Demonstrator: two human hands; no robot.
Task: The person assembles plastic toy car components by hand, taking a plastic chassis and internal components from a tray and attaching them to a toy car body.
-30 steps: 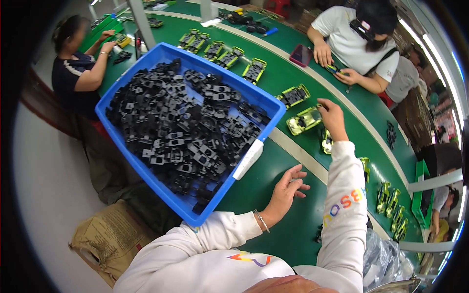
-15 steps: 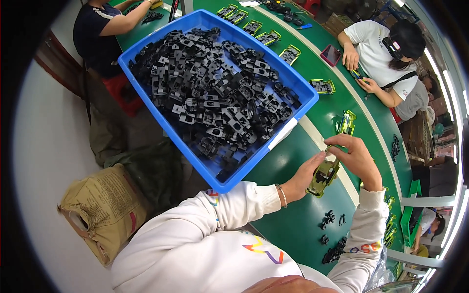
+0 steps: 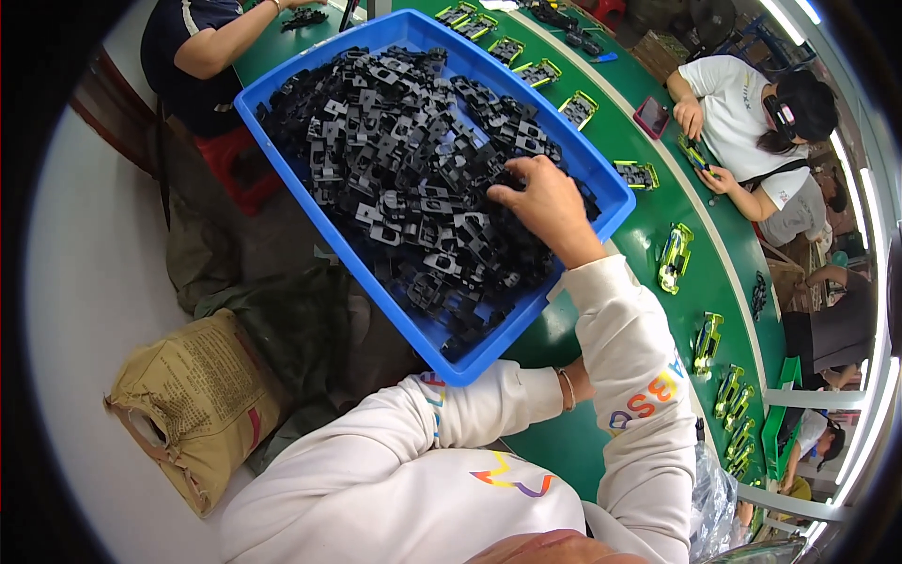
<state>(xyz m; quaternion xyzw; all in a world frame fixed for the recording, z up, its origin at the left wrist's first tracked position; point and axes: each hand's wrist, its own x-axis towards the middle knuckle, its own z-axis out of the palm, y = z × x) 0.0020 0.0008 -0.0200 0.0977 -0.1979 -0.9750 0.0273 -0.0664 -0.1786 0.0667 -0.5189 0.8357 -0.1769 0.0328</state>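
Note:
My right hand (image 3: 542, 202) reaches over the right part of a large blue tub (image 3: 458, 369), its thumb and forefinger apart at the heap of small black plastic parts (image 3: 399, 155). No part shows clearly between those fingers. Of my left hand (image 3: 583, 381), only a strip beside the bracelet shows, below the tub. The right sleeve covers its fingers, so whatever they hold is hidden. A yellow-green and black toy car chassis (image 3: 675, 258) lies on the green table, right of the tub.
More such chassis (image 3: 707, 343) line the table (image 3: 648, 221) on the right and behind the tub. A co-worker (image 3: 752, 122) across the table handles another; a second person (image 3: 202, 56) sits at far left. A brown sack (image 3: 202, 404) stands at lower left.
My right hand has left the yellow-green chassis that both hands held and moved up and left into the tub. My left hand is now mostly behind the right sleeve. The view has shifted slightly.

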